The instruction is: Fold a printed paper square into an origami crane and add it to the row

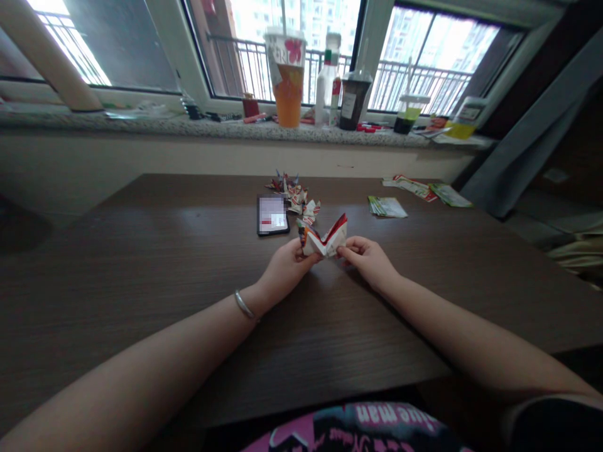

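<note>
Between my two hands is a folded paper piece [335,237], white with red and dark printed parts, spread into a V shape above the table. My left hand [288,263] pinches its left side, thumb at the front and fingers mostly hidden behind. On the other side, my right hand [370,258] grips the lower right corner between thumb and fingers. Just beyond lies a row of folded paper pieces [298,199] in similar printed paper. A phone [272,215] with a lit, blurred screen rests left of that row.
A stack of printed paper sheets [387,207] lies to the right on the brown table [188,263], with more paper strips [414,188] behind it. Along the windowsill [226,127] stand a tall orange drink cup [288,88], a clear bottle [325,88] and a dark drink cup [353,100].
</note>
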Motion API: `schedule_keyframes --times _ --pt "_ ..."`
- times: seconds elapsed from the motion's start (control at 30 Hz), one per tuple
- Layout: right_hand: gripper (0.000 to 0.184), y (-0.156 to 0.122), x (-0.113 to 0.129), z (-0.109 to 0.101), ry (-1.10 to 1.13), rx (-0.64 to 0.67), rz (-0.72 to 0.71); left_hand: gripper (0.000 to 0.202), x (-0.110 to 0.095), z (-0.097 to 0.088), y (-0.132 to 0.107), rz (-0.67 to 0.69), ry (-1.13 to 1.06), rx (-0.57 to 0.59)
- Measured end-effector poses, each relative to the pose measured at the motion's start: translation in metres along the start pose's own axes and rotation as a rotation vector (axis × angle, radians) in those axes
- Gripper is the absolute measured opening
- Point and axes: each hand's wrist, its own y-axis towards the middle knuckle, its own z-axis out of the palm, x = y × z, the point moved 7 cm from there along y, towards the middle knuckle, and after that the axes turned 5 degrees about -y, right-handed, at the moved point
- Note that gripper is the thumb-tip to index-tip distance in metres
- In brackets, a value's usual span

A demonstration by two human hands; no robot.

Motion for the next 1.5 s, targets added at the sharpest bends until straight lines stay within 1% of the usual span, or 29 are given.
schedule_keyframes --times 0.17,0.3,0.47,0.63,0.83,1.07,1.13,1.27,1.4,1.5 --pt "0.036 -0.001 -0.002 0.007 0.034 0.046 0.018 0.026 0.006 0.0 0.001 -0.006 -0.011 0.004" --pt "0.035 -0.001 -0.007 0.011 0.04 0.066 0.063 0.024 0.005 0.001 0.001 -0.012 -0.022 0.01" --pt "0.033 0.0 -0.002 0.016 0.048 0.076 -0.003 0.024 0.006 0.003 0.001 -0.012 0.0 0.027" --pt "0.031 0.0 0.001 0.02 0.074 0.094 0.009 0.027 0.008 0.006 0.0 -0.015 -0.048 0.057" --pt "0.038 -0.001 0.004 0.019 0.086 0.08 -0.001 0.027 0.004 0.006 0.0 -0.002 -0.047 0.05" --pt "0.037 -0.001 0.005 0.009 0.059 -0.012 -0.048 0.026 0.005 0.005 0.0 0.041 -0.016 0.048" --pt "0.036 -0.001 0.005 0.007 0.058 -0.015 -0.052 0.028 0.007 0.004 -0.001 0.038 -0.027 0.038" --pt "0.035 -0.002 0.005 0.006 0.044 -0.022 -0.07 0.021 0.006 0.002 -0.002 0.025 -0.082 0.024" --pt "0.032 -0.003 0.005 0.009 0.053 0.015 -0.073 0.022 0.003 -0.004 -0.002 0.033 -0.144 -0.035" --pt "0.03 -0.004 0.006 0.011 0.092 0.021 -0.076 0.021 0.004 -0.006 -0.002 0.035 -0.121 -0.047"
